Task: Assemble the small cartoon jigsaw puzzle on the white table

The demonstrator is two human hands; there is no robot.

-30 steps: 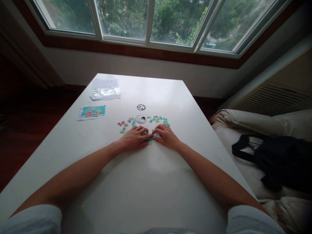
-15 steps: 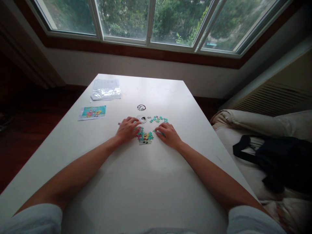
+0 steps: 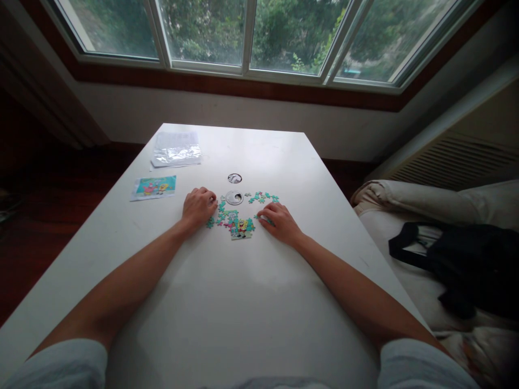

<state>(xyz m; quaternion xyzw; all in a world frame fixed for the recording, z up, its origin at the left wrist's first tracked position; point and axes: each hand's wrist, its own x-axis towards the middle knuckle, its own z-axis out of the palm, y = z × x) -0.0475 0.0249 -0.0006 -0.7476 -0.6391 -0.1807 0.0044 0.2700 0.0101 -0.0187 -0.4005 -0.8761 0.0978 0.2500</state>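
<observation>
A partly joined jigsaw puzzle (image 3: 242, 229) with a yellow cartoon figure lies flat on the table between my hands. Loose teal and pink jigsaw pieces (image 3: 222, 216) are scattered along its left side, and another group of loose pieces (image 3: 263, 198) lies beyond its right side. My left hand (image 3: 198, 207) is by the left pieces, fingers curled and pressed together; what they hold, if anything, is hidden. To the right of the puzzle, my right hand (image 3: 279, 221) rests on the table, thumb and fingers closed around a small teal jigsaw piece.
Past the puzzle are a round grey-and-white disc (image 3: 234, 198) and a smaller dark round picture (image 3: 234, 178) on the white table (image 3: 243, 302). Farther left lie a printed picture card (image 3: 156, 187) and a clear plastic bag (image 3: 177, 149). A dark bag (image 3: 466, 265) sits on the couch at right.
My left hand has drawn back to the left from the puzzle, uncovering the disc and the pieces on that side. My right hand has stayed in place.
</observation>
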